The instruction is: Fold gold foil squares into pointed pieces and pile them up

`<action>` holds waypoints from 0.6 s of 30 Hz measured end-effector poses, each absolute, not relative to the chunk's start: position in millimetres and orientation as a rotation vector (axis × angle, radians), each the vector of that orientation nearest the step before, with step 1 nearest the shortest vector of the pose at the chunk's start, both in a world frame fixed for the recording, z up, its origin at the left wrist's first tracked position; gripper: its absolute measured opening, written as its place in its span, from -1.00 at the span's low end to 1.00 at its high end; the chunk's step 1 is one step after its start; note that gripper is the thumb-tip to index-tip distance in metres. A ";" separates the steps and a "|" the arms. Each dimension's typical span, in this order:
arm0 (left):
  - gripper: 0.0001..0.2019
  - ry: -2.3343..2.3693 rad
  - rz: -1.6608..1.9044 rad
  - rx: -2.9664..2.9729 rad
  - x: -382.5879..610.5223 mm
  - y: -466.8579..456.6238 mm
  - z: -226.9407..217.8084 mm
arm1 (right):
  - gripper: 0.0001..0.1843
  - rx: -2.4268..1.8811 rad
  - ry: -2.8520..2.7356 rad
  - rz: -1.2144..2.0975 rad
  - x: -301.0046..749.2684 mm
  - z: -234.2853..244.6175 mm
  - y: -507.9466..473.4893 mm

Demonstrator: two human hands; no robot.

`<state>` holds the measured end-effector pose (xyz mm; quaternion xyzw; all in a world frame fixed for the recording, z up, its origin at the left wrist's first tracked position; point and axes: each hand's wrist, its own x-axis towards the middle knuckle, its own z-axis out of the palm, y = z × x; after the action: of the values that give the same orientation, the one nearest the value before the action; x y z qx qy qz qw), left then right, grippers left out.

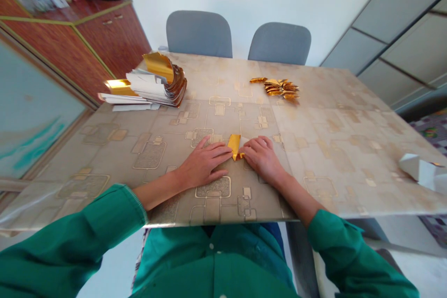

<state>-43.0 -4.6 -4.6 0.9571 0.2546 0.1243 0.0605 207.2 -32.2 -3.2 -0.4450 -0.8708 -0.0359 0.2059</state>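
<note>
A small sheet of gold foil paper (233, 145), partly folded with some white backing showing, lies on the patterned tablecloth in front of me. My left hand (202, 164) is palm down at its left side, fingers spread. Its fingertips touch the paper's edge while the thumb stays apart. At the paper's right side, my right hand (261, 156) has its fingers bent together on the folded part, covering some of it. The undersides of both hands are hidden.
A curved stack of gold and white paper sheets (157, 84) sits at the table's far left. Several folded gold pieces (281, 89) lie in a heap at the back right. A white paper object (421, 170) rests near the right edge. Two grey chairs (199, 32) stand behind the table.
</note>
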 end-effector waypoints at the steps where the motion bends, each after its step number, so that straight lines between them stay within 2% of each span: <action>1: -0.54 0.768 0.378 2.895 -43.4 -3.6 -4.3 | -0.79 -1.219 -2.449 -0.131 206.6 -3.8 -32.9; 6: -0.62 0.738 0.403 2.904 -46.3 3.8 -3.2 | -0.74 -1.047 -2.560 -0.028 210.2 -9.3 -30.6; 18: -0.61 0.801 0.458 2.963 -45.4 3.1 -6.4 | -0.66 -0.988 -2.640 0.117 218.0 -2.8 -31.0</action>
<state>-45.4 3.1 -6.4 0.9546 0.2582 0.1476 0.0192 218.0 -31.0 -2.8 -0.3457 -0.9238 0.0410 0.1593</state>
